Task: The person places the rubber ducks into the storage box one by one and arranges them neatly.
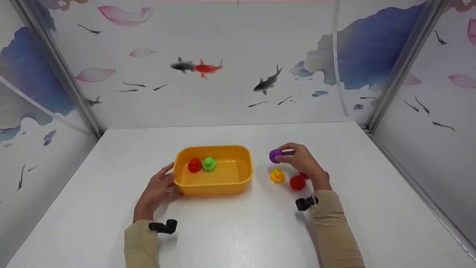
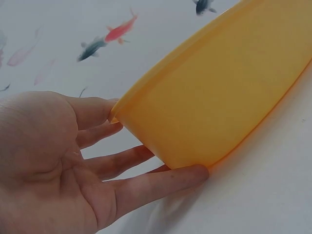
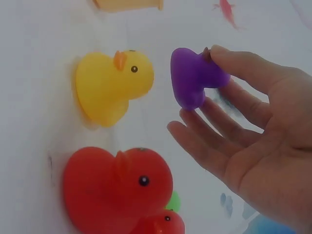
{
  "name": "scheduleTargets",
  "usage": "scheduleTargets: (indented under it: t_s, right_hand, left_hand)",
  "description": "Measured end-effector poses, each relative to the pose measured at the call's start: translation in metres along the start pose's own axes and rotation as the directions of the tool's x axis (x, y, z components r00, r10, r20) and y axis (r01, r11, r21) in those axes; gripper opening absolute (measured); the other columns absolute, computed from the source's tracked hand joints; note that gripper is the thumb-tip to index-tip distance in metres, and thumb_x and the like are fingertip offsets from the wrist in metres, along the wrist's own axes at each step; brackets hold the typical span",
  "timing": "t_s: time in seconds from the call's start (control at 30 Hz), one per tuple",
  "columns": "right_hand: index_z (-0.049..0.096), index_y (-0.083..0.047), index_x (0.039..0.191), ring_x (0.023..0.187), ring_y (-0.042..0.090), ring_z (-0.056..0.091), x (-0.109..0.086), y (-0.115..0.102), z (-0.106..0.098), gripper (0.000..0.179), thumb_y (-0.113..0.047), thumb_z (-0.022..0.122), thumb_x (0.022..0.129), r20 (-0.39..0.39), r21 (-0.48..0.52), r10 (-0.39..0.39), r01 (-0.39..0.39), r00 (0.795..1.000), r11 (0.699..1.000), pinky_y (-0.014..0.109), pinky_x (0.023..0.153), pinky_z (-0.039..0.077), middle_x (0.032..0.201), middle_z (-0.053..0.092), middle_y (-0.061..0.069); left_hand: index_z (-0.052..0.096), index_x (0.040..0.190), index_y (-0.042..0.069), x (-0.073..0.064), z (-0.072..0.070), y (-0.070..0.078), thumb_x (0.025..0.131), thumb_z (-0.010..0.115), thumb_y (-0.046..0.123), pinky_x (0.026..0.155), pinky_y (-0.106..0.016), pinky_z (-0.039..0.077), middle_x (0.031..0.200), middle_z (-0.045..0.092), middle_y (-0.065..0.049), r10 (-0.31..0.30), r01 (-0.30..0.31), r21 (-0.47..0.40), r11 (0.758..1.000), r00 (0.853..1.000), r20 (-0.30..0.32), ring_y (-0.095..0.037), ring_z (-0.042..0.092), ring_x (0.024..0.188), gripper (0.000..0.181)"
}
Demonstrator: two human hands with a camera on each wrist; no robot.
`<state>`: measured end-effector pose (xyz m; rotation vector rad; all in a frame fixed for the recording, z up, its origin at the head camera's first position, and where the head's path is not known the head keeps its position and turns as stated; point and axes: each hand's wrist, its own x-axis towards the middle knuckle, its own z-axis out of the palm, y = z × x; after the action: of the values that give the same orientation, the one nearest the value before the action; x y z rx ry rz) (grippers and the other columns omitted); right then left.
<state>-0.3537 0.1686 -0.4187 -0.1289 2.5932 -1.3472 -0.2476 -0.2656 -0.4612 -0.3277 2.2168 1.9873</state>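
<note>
A yellow basin (image 1: 213,189) stands on the table, with a red duck (image 1: 195,165) and a green duck (image 1: 209,163) inside its left half. The left hand (image 1: 158,190) rests against the basin's left end from outside, fingers spread; in the left wrist view its fingertips touch the rim and lower wall. The right hand (image 1: 303,160) pinches a purple rubber duck (image 3: 187,80) between thumb and fingers, held off the table. Just nearer the front sits a yellow duck (image 1: 277,175). Beside it, partly under the right wrist, is a larger red duck (image 1: 297,182).
A smaller red duck (image 3: 163,225) sits behind the larger one, and a bit of green (image 3: 174,201) shows past them. Something dark bluish (image 1: 327,176) peeks out right of the right wrist. Printed panels (image 1: 230,100) wall the white table (image 1: 230,230) at back and sides.
</note>
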Motion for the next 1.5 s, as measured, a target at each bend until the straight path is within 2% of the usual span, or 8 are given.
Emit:
scheduleTargets:
  t_s: [0.23,0.5,0.73,0.87,1.23,1.5]
  right_hand:
    - [0.060,-0.018,0.131,0.131,0.034,0.056,0.001,-0.009,0.010,0.045,-0.029,0.076,0.090,0.009,0.053,-0.027,0.026,1.000,0.998,0.055,0.116,0.041,0.143,0.057,0.013]
    - [0.061,-0.019,0.129,0.125,0.031,0.060,0.005,-0.021,0.024,0.043,-0.026,0.077,0.089,-0.004,0.097,-0.041,0.041,0.999,0.994,0.046,0.112,0.048,0.141,0.058,0.011]
    - [0.064,-0.017,0.127,0.132,0.033,0.054,0.009,-0.031,0.035,0.038,-0.019,0.075,0.091,-0.033,0.138,-0.107,0.110,0.994,0.984,0.045,0.111,0.049,0.142,0.055,0.010]
    - [0.064,-0.018,0.127,0.131,0.030,0.056,0.012,-0.040,0.042,0.038,-0.021,0.075,0.090,-0.027,0.152,-0.115,0.118,0.993,0.981,0.041,0.110,0.050,0.141,0.056,0.008]
    - [0.063,-0.011,0.128,0.119,0.028,0.065,0.027,-0.069,0.055,0.040,-0.020,0.074,0.091,0.074,0.154,-0.147,0.134,0.986,0.979,0.041,0.107,0.053,0.130,0.065,0.013]
    - [0.065,-0.010,0.127,0.116,0.026,0.068,0.038,-0.085,0.071,0.037,-0.019,0.073,0.092,0.151,0.141,-0.153,0.132,0.977,0.981,0.040,0.105,0.053,0.130,0.066,0.013]
  left_hand:
    - [0.024,0.160,0.030,0.001,0.002,-0.002,0.108,0.044,0.034,0.098,-0.040,0.057,0.156,0.043,-0.015,0.000,0.000,0.018,1.000,1.000,-0.015,-0.032,0.056,0.130,0.056]
    - [0.021,0.161,0.031,0.002,0.002,0.000,0.108,0.044,0.035,0.101,-0.039,0.056,0.157,0.042,-0.013,-0.023,0.025,0.045,0.999,0.999,-0.029,-0.032,0.054,0.132,0.058]
    - [0.025,0.160,0.031,0.003,0.002,-0.001,0.107,0.045,0.035,0.100,-0.040,0.056,0.155,0.044,-0.013,-0.023,0.024,0.024,0.999,0.999,-0.024,-0.032,0.054,0.131,0.056]
    - [0.025,0.160,0.031,0.002,0.001,-0.001,0.108,0.044,0.035,0.100,-0.040,0.057,0.156,0.043,-0.013,-0.025,0.025,0.020,0.999,0.999,-0.021,-0.032,0.054,0.131,0.056]
    - [0.026,0.159,0.030,0.000,0.002,0.000,0.108,0.044,0.034,0.098,-0.042,0.058,0.157,0.042,-0.014,-0.001,0.002,0.026,1.000,1.000,-0.023,-0.032,0.057,0.128,0.055]
    - [0.026,0.159,0.031,0.001,0.001,0.001,0.107,0.045,0.034,0.099,-0.042,0.057,0.156,0.043,-0.014,-0.001,0.001,0.015,1.000,1.000,-0.023,-0.032,0.057,0.127,0.055]
